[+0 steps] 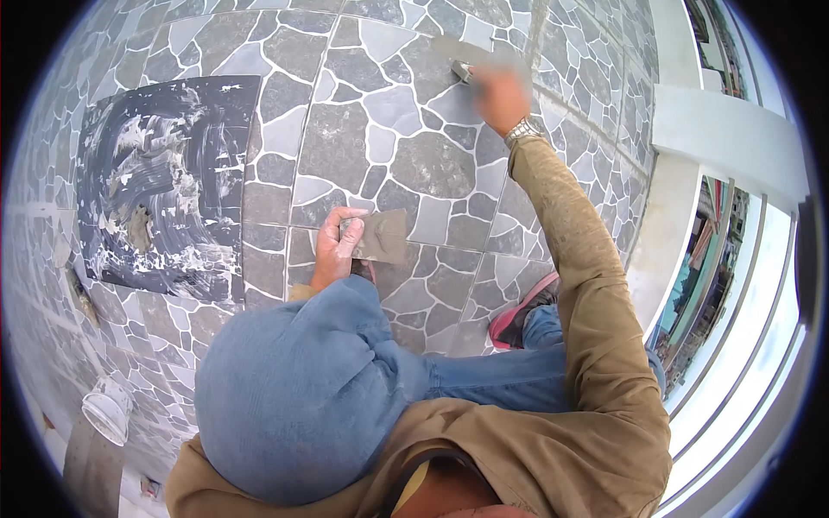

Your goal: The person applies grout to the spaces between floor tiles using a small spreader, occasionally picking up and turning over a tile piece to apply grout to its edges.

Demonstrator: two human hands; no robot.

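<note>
My left hand [332, 250] is closed on a flat, squarish scraper [384, 237], thumb on top, with a smear of grey paste on its face. Farther ahead and to the right, my outstretched right hand [503, 97] is closed on a putty knife. The wide blade of that putty knife [456, 50] lies low over the stone-patterned floor tiles [432, 164], close to a tile joint; whether it touches them I cannot tell. My right fingers are blurred. To the left of my left hand lies a dark square board [226, 186], streaked with white and grey paste.
A lump of grey paste [140, 231] sits on the board. Behind it at the left stands a white bucket [107, 413]. Along the right runs a pale ledge [669, 211] with a white post [725, 142] and railing bars. My shoe [522, 315] rests on the tiles.
</note>
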